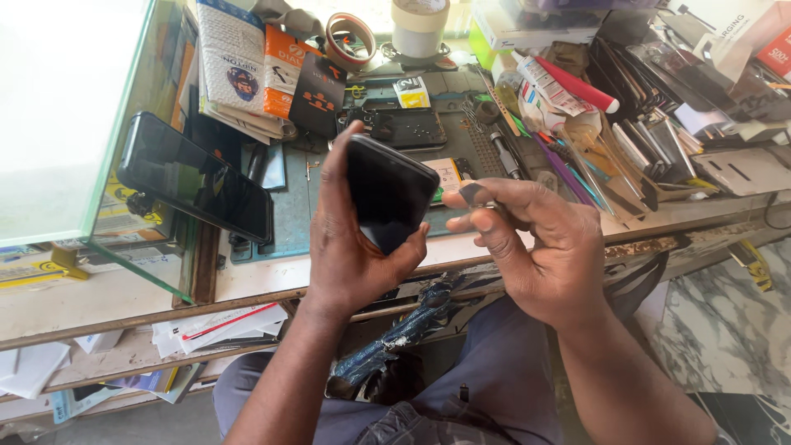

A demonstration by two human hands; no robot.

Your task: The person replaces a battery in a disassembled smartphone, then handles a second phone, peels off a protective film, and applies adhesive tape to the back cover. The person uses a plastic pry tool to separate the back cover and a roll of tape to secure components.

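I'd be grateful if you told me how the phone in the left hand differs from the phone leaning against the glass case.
The held phone is gripped upright in the left hand above the bench edge; the leaning phone rests untouched, slanting against the glass case. The held phone looks shorter, partly hidden by fingers; the leaning phone shows its full length. Both are dark, glossy slabs with unlit faces.

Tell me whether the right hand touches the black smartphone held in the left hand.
Apart. The head view shows blue mat between the right hand and the black smartphone gripped by the left hand.
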